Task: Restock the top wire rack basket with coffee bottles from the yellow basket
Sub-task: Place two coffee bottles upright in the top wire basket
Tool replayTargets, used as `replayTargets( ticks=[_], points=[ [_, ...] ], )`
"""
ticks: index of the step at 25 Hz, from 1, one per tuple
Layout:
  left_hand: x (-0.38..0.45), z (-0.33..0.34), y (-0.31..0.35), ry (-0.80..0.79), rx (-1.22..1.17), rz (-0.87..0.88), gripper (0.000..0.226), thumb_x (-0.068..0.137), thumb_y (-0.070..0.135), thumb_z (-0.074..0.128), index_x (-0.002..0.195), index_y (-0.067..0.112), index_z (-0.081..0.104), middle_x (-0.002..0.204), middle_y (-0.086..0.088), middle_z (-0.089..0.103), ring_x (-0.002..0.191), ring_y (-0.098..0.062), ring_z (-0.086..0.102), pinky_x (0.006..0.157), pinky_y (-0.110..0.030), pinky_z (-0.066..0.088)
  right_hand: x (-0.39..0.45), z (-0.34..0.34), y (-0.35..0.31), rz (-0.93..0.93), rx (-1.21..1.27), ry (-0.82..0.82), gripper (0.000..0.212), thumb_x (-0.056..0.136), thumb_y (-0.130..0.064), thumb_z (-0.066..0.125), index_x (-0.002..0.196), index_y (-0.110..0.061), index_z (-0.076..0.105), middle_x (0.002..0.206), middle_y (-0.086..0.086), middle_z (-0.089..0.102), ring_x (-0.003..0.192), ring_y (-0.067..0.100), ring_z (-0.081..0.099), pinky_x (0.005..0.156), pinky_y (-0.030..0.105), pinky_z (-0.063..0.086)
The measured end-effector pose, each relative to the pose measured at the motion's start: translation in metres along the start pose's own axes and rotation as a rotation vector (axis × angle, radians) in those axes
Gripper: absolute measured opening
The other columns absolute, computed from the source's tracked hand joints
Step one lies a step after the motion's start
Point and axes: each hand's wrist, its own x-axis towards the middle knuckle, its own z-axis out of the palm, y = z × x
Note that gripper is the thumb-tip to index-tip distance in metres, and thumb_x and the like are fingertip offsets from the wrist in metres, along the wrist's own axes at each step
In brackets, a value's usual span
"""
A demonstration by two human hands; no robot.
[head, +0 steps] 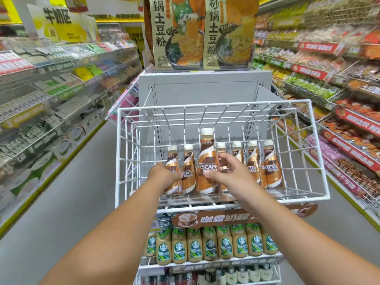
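- Head view: a white wire rack basket (222, 199) sits at the top of a display stand, its front rim nearest the camera.
- Along the front of the basket floor stands a row of coffee bottles (272, 165), brown and tan with swirled white bands, cream caps and Nescafe lettering.
- The left hand (164, 177) is curled round the leftmost bottle (172, 169), near the basket's front left corner.
- The right hand (226, 171) grips a taller-looking bottle (206, 161) at mid-row, thumb across its label, fingers wrapped behind; its cap rises above the neighbours' caps.
- Whether that bottle's base touches the basket floor cannot be told.
- Below the basket, a shelf holds green-labelled Starbucks bottles (210, 245).
- Two noodle packets (228, 31) stand on top of the stand.
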Motion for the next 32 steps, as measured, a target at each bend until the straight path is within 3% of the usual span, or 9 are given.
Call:
replayTargets(
  ticks=[2, 8, 11, 15, 20, 22, 25, 28, 32],
  points=[
    [0.001, 0.0, 0.0, -0.017, -0.034, -0.012, 0.085, 0.076, 0.038, 0.089, 0.144, 0.009, 0.046, 0.127, -0.011, 0.064, 0.108, -0.03, 0.065, 0.093, -0.036, 0.054, 0.0, -0.001, 0.001, 0.006, 0.019, -0.01, 0.067, 0.077, -0.03, 0.09, 0.135, -0.034, 0.057, 0.124, -0.011, 0.067, 0.094, 0.009, 0.075, 0.086, 0.037, 0.062],
    [-0.039, -0.008, 0.002, 0.019, 0.026, 0.081, 0.085, 0.088, 0.047, 0.075, 0.154, 0.014, 0.033, 0.143, -0.01, 0.054, 0.121, -0.031, 0.06, 0.093, -0.034, 0.049, 0.0, 0.003, 0.003, -0.01, -0.003, -0.005, 0.065, 0.075, -0.032, 0.091, 0.131, -0.035, 0.059, 0.125, -0.009, 0.066, 0.101, 0.014, 0.074, 0.089, 0.039, 0.062],
    [-0.084, -0.015, 0.005, -0.005, -0.106, 0.288, 0.067, 0.09, 0.035, 0.068, 0.15, 0.031, 0.04, 0.129, 0.008, 0.059, 0.098, -0.01, 0.067, 0.082, -0.032, 0.058, -0.006, 0.005, -0.005, -0.033, 0.021, 0.006, 0.059, 0.077, -0.028, 0.09, 0.128, -0.034, 0.06, 0.12, -0.008, 0.069, 0.098, 0.013, 0.074, 0.084, 0.034, 0.061],
    [-0.134, -0.007, 0.008, -0.125, -0.212, 0.444, 0.069, 0.083, 0.03, 0.079, 0.141, 0.04, 0.043, 0.116, 0.018, 0.063, 0.092, 0.001, 0.068, 0.07, -0.019, 0.053, -0.011, 0.011, -0.008, -0.06, 0.036, 0.006, 0.06, 0.074, -0.028, 0.09, 0.127, -0.033, 0.063, 0.117, -0.005, 0.072, 0.105, 0.018, 0.072, 0.09, 0.04, 0.061],
    [-0.145, 0.005, 0.011, 0.044, -0.292, 0.451, 0.048, 0.079, 0.031, 0.08, 0.118, 0.037, 0.053, 0.096, 0.014, 0.07, 0.082, -0.006, 0.071, 0.073, -0.031, 0.058, -0.024, 0.016, -0.019, -0.091, 0.063, -0.036, 0.052, 0.086, -0.024, 0.083, 0.133, -0.034, 0.062, 0.117, -0.007, 0.072, 0.108, 0.016, 0.071, 0.086, 0.03, 0.061],
    [-0.142, 0.004, 0.007, 0.048, -0.323, 0.411, 0.05, 0.078, 0.037, 0.083, 0.113, 0.041, 0.048, 0.098, 0.016, 0.071, 0.086, -0.005, 0.071, 0.081, -0.035, 0.059, -0.029, 0.012, -0.022, -0.121, -0.077, -0.034, 0.057, 0.091, -0.04, 0.075, 0.144, -0.042, 0.053, 0.133, -0.011, 0.065, 0.122, 0.013, 0.064, 0.099, 0.036, 0.056],
    [-0.136, -0.008, -0.002, 0.098, -0.313, 0.337, 0.05, 0.08, 0.034, 0.084, 0.115, 0.037, 0.048, 0.097, 0.018, 0.067, 0.089, -0.004, 0.067, 0.083, -0.034, 0.056, -0.033, 0.001, -0.024, -0.246, -0.625, -0.012, 0.066, 0.098, -0.062, 0.053, 0.157, -0.047, 0.03, 0.163, -0.013, 0.035, 0.15, 0.014, 0.033, 0.122, 0.042, 0.033],
    [-0.123, -0.025, -0.013, 0.171, -0.241, 0.265, 0.055, 0.079, 0.032, 0.085, 0.118, 0.031, 0.046, 0.095, 0.014, 0.064, 0.085, -0.009, 0.067, 0.078, -0.034, 0.056, -0.033, -0.011, -0.016, -0.314, -1.057, 0.054, 0.074, 0.098, -0.073, 0.031, 0.163, -0.042, 0.01, 0.171, -0.011, 0.012, 0.158, 0.016, 0.01, 0.126, 0.043, 0.017],
    [-0.098, -0.042, -0.026, 0.238, -0.12, 0.165, 0.05, 0.078, 0.031, 0.084, 0.113, 0.025, 0.048, 0.096, 0.006, 0.066, 0.082, -0.014, 0.066, 0.072, -0.034, 0.055, -0.026, -0.02, 0.0, -0.306, -1.229, 0.097, 0.077, 0.098, -0.076, 0.017, 0.164, -0.039, 0.0, 0.173, -0.007, -0.001, 0.159, 0.017, -0.004, 0.128, 0.045, 0.007]
  ],
)
